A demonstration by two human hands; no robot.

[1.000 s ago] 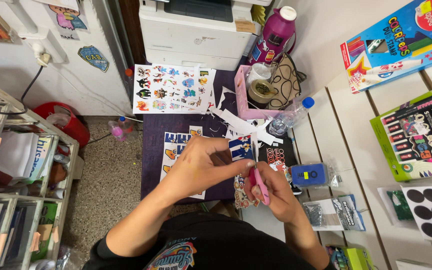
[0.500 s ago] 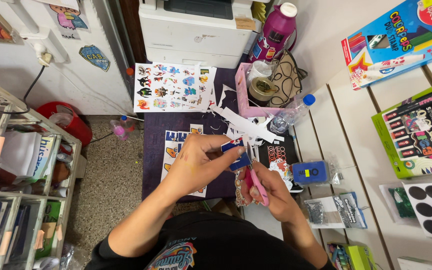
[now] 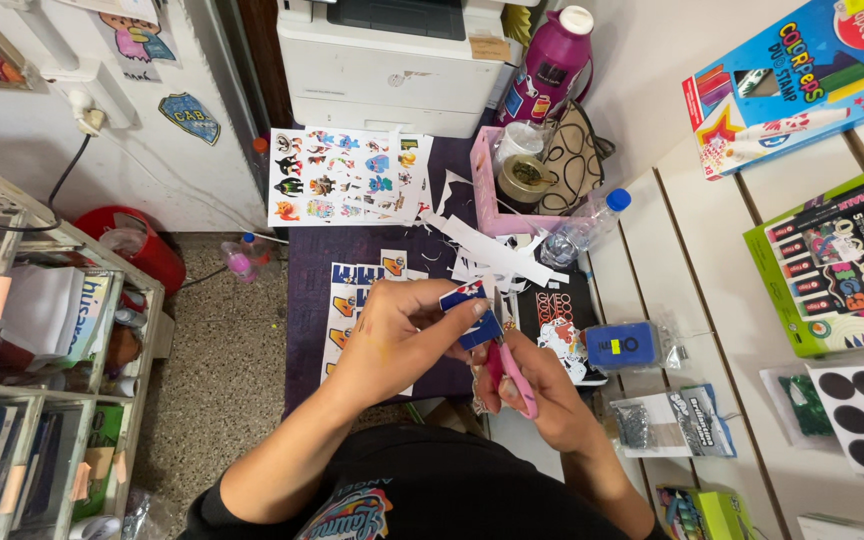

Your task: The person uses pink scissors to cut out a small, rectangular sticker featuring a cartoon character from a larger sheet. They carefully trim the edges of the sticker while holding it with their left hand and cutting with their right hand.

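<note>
Head view, left to right. At far left, wire shelving [image 3: 12,400] stacked with paper goods; beside it a red bucket [image 3: 142,245] on the speckled floor. At upper centre, a sheet of cartoon stickers [image 3: 347,178] lying flat on the dark purple tabletop [image 3: 307,300], below a white printer [image 3: 392,60]. At centre, left hand [image 3: 397,335] closed in a pinch on a small blue, white and red sticker cutout [image 3: 472,315], held above the table edge. Just right of it, right hand [image 3: 542,390] wrapped shut around pink-handled scissors [image 3: 512,370], blades hidden behind the cutout and fingers. Above the hands, loose white paper scraps [image 3: 482,250] scattered before a pink tray [image 3: 497,195]; a clear water bottle [image 3: 582,225] with blue cap lying alongside. At right, slatted wall panel [image 3: 672,260] with hanging packs of markers.

Risks, as judged: fingertips of the pinching hand very close to the blades, hence a nick if the cutout turns too fast; a slipped cut through the printed figure, given so small a piece; cutout dropped among scraps and lost, grip being only at its edge.
</note>
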